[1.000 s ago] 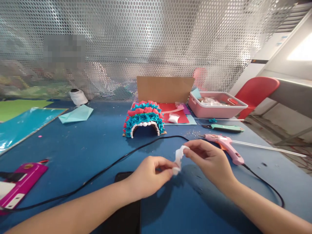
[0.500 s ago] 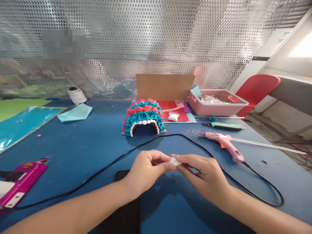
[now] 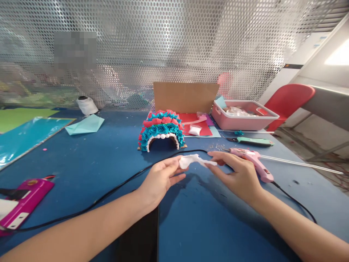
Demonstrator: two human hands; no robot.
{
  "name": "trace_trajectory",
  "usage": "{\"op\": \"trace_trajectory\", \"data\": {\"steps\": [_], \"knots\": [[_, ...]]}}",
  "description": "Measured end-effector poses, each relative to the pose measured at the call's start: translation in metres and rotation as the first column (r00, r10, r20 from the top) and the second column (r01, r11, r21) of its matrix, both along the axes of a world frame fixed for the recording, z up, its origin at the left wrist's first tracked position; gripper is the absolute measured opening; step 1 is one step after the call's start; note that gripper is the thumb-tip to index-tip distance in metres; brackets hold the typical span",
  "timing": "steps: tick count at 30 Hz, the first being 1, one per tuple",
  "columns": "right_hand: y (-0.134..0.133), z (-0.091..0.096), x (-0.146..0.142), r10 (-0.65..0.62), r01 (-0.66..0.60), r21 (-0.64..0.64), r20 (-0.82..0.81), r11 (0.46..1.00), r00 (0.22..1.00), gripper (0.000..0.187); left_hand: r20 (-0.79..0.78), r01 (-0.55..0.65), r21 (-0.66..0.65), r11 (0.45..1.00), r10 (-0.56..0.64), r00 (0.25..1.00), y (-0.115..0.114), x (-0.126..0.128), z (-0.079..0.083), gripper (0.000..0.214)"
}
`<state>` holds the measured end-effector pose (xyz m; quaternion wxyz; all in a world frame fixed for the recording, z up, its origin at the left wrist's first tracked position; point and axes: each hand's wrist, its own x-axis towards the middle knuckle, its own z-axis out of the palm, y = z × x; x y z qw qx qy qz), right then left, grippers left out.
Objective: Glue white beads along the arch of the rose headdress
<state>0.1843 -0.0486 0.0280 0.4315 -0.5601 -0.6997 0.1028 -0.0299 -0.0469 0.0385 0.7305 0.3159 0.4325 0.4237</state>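
Note:
A soft white stretchy piece (image 3: 193, 159), perhaps clay or cotton, is drawn out between my hands above the table. My left hand (image 3: 160, 178) pinches its thicker left end between thumb and fingers. The thin right end lies against the fingertips of my right hand (image 3: 240, 176), whose thumb and fingers are bent around it. Behind the hands stands a small arch (image 3: 163, 129) covered in blue and red paper ruffles, with white beads along its opening. To the right lies a pink hot glue gun (image 3: 252, 156), partly behind my right hand.
A black cord (image 3: 109, 196) crosses the blue table. A dark phone-like slab (image 3: 139, 236) lies under my left arm, a magenta power strip (image 3: 24, 203) at left. At right are a green utility knife (image 3: 255, 141) and a pink basket (image 3: 242, 122); a small white bag (image 3: 195, 130) lies on red paper.
The white piece was a small lump pinched between both hands; now it is pulled out long. My hands have moved apart and slightly farther from me.

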Motion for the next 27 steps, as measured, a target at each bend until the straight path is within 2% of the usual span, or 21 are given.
{"op": "trace_trajectory", "data": {"steps": [1, 3, 5, 7, 10, 14, 17, 19, 21, 22, 24, 25, 26, 27], "knots": [[-0.001, -0.001, 0.000, 0.014, -0.017, 0.044, 0.079, 0.999, 0.997, 0.031, 0.038, 0.031, -0.020, 0.999, -0.031, 0.999, -0.001, 0.000, 0.001, 0.037], [-0.005, -0.002, -0.005, 0.071, -0.081, 0.054, 0.166, 0.995, 0.984, 0.037, 0.064, 0.139, 0.001, 0.990, -0.139, 0.988, -0.003, 0.000, 0.001, 0.047], [-0.011, -0.002, -0.011, 0.155, -0.160, 0.012, 0.189, 0.987, 0.970, 0.033, 0.009, 0.277, 0.086, 0.957, -0.278, 0.960, -0.006, 0.001, 0.000, 0.050], [-0.017, -0.001, -0.017, 0.245, -0.245, -0.023, 0.177, 0.969, 0.953, 0.022, -0.082, 0.337, 0.155, 0.929, -0.328, 0.941, -0.008, 0.002, -0.001, 0.042], [-0.024, 0.003, -0.022, 0.341, -0.341, -0.031, 0.171, 0.940, 0.924, 0.012, -0.189, 0.268, 0.204, 0.942, -0.230, 0.955, -0.011, 0.004, 0.001, 0.023], [-0.028, 0.008, -0.021, 0.410, -0.418, -0.008, 0.214, 0.908, 0.887, 0.022, -0.286, 0.215, 0.246, 0.945, -0.142, 0.948, -0.010, 0.004, 0.005, 0.016], [-0.027, 0.008, -0.019, 0.410, -0.409, -0.052, 0.201, 0.911, 0.890, 0.023, -0.280, 0.100, 0.228, 0.968, -0.033, 0.960, -0.008, 0.003, 0.005, 0.015], [-0.023, 0.007, -0.017, 0.380, -0.367, -0.114, 0.129, 0.923, 0.916, 0.023, -0.258, 0.054, 0.224, 0.973, 0.006, 0.966, -0.006, 0.002, 0.004, 0.015], [-0.018, 0.004, -0.014, 0.317, -0.308, -0.172, 0.031, 0.936, 0.948, 0.023, -0.248, 0.147, 0.228, 0.962, -0.088, 0.965, -0.007, 0.000, 0.003, 0.015], [-0.015, 0.002, -0.013, 0.278, -0.275, -0.184, -0.009, 0.944, 0.961, 0.023, -0.257, 0.267, 0.221, 0.938, -0.208, 0.944, -0.007, 0.000, 0.002, 0.016], [-0.011, -0.002, -0.012, 0.210, -0.214, -0.156, -0.041, 0.964, 0.977, 0.024, -0.285, 0.517, 0.182, 0.837, -0.458, 0.842, -0.010, 0.000, -0.001, 0.021], [-0.010, -0.004, -0.011, 0.194, -0.196, -0.120, -0.033, 0.973, 0.980, 0.025, -0.321, 0.586, 0.151, 0.796, -0.521, 0.791, -0.011, 0.001, -0.002, 0.025], [-0.010, -0.005, -0.011, 0.190, -0.191, -0.080, -0.015, 0.978, 0.982, 0.026, -0.345, 0.597, 0.134, 0.791, -0.528, 0.776, -0.011, 0.002, -0.004, 0.029], [-0.011, -0.006, -0.011, 0.195, -0.194, -0.039, 0.008, 0.980, 0.981, 0.028, -0.330, 0.574, 0.139, 0.807, -0.508, 0.795, -0.011, 0.003, -0.005, 0.035]]}}
